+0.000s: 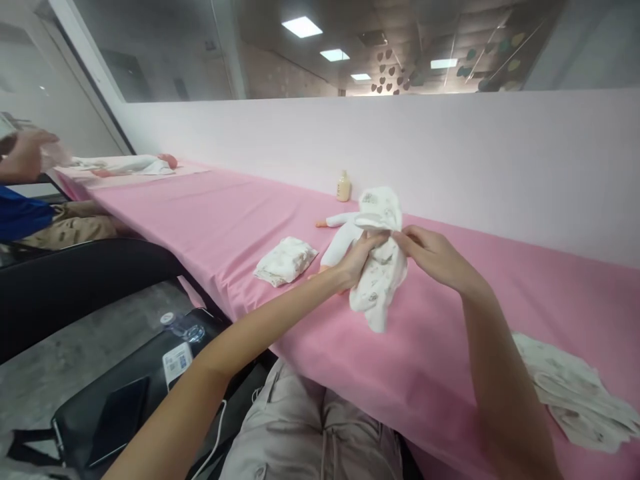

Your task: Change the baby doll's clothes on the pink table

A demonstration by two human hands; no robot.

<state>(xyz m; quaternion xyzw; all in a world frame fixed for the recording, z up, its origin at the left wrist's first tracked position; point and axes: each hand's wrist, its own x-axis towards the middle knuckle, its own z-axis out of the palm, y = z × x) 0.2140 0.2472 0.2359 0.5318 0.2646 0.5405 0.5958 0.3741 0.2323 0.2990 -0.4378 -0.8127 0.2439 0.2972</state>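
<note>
Both hands hold a white printed baby garment (pixel 376 288) above the pink-covered table. My left hand (pixel 359 261) is closed on its left side, with the thumb and fingers at the gathered middle. From the right, my right hand (pixel 431 255) pinches the same gathered part. The upper end of the cloth stands up and the lower end hangs down. Behind it lies a doll in white clothing (pixel 341 241), its limbs pointing left; the garment and my left hand hide the rest of it. A folded white printed cloth (pixel 286 261) lies left of the doll.
A small cream bottle (pixel 343 187) stands by the wall. More printed cloths (pixel 575 387) lie at the right on the pink tablecloth (pixel 440 373). At far left, a person (pixel 30 207) sits by another doll (pixel 145 165). A black chair (pixel 125 400) holds a phone and a plastic bottle.
</note>
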